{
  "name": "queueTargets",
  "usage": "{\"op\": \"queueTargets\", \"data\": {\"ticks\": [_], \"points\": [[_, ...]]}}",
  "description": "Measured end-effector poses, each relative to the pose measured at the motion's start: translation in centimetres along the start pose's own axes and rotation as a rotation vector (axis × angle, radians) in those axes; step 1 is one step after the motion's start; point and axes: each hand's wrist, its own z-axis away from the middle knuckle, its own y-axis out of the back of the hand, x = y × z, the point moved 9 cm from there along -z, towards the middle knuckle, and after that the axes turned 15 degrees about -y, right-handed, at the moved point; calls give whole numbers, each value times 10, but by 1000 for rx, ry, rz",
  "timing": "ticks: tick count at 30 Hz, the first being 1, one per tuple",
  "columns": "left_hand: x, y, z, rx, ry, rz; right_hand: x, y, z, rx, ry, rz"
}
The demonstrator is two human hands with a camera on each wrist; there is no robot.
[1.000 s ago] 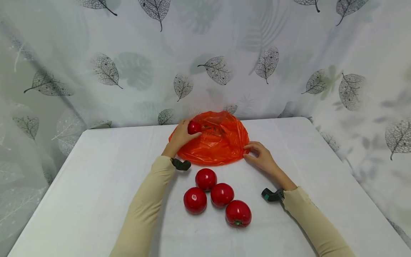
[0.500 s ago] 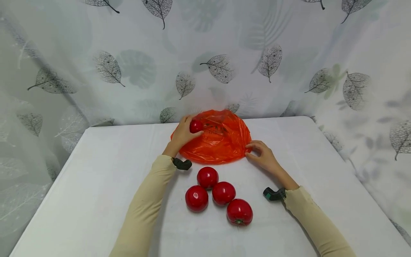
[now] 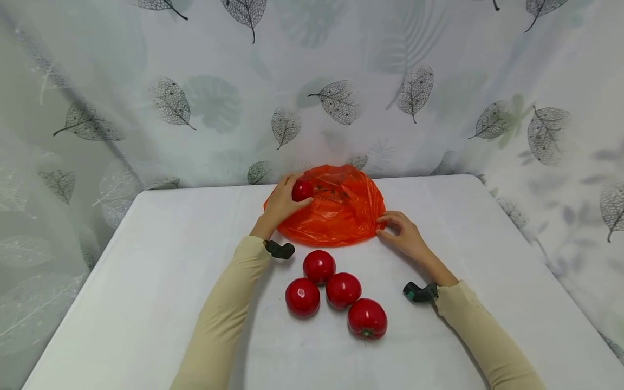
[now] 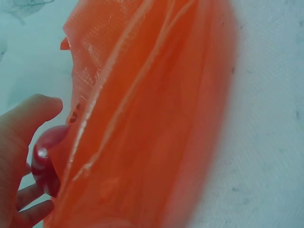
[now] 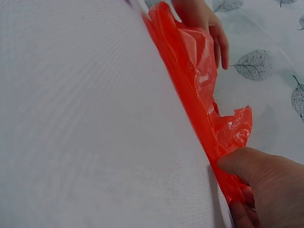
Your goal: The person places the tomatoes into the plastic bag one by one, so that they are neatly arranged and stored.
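An orange-red plastic bag (image 3: 336, 216) lies at the back middle of the table. At its left end the left hand (image 3: 283, 203) curls round a small red ball-like fruit (image 3: 302, 190); in the left wrist view the bag's film (image 4: 137, 123) partly covers that fruit (image 4: 45, 154). The right hand (image 3: 404, 235) pinches the bag's right edge, and the right wrist view shows thumb and fingers (image 5: 244, 164) on the film. In front of the bag sit several red tomato-like fruits, among them one (image 3: 319, 266) nearest the bag and one (image 3: 367, 318) with a green stem end.
The white table (image 3: 175, 260) reaches back to a hanging curtain (image 3: 219, 108) with leaf prints. Each wrist bears a dark device, the left one (image 3: 280, 249) close to the bag and fruits, the right one (image 3: 420, 292) low over the table.
The whole head view has shifted slightly, so everything appears a little further right and higher. Both hands keep their places on the fruit and the bag.
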Motion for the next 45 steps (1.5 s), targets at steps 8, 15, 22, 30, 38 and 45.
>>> {"op": "queueTargets", "data": {"ticks": [8,15,22,30,38,45], "points": [[6,8,-1,-1,-14,6,1,2,-4,-1,-10,-4],[20,20,-1,19,-77,-33,2,1,-5,-6,-17,-15],[39,26,3,27,-137,-52,-1,1,-3,-9,-23,-7],[55,34,15,53,-218,-63,-1,-2,-1,-12,-8,-6],[78,45,26,72,-321,-68,1,-1,0,-4,-16,3],[94,54,38,75,-374,-97,-1,0,0,-11,-9,2]]}}
